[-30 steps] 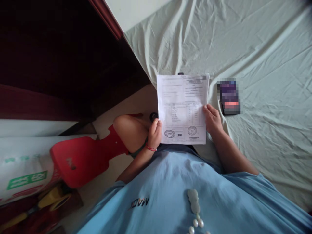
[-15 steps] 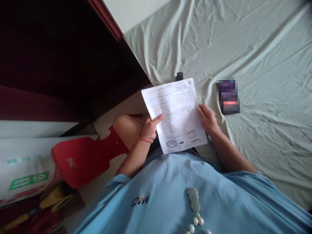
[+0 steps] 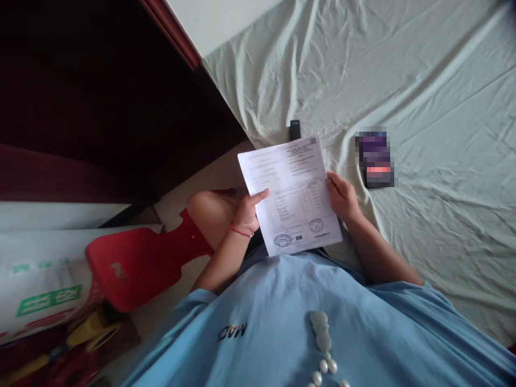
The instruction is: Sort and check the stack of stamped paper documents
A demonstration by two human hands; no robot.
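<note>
A printed document point(image 3: 292, 196) with stamps near its lower edge is held up over my lap. My left hand point(image 3: 248, 214), with a red string bracelet point(image 3: 242, 230) at the wrist, grips its left edge, thumb lying on top of the page. On the opposite edge my right hand point(image 3: 342, 198) is closed round the paper, its other fingers hidden behind. Past the top of the page a small black object point(image 3: 295, 130) shows, partly covered by the paper. To the right of my right hand lies a phone point(image 3: 377, 159), its screen blurred out.
A pale green sheet point(image 3: 435, 226) spreads wrinkled across the right side. At the left stands dark furniture point(image 3: 80, 97). Below it are a red plastic piece point(image 3: 137, 266), a white bag point(image 3: 36, 269) with green print, and yellow-handled items point(image 3: 91, 329).
The document's top edge has tilted slightly down toward me, so more of the small black object shows. Both hands keep their hold on the page.
</note>
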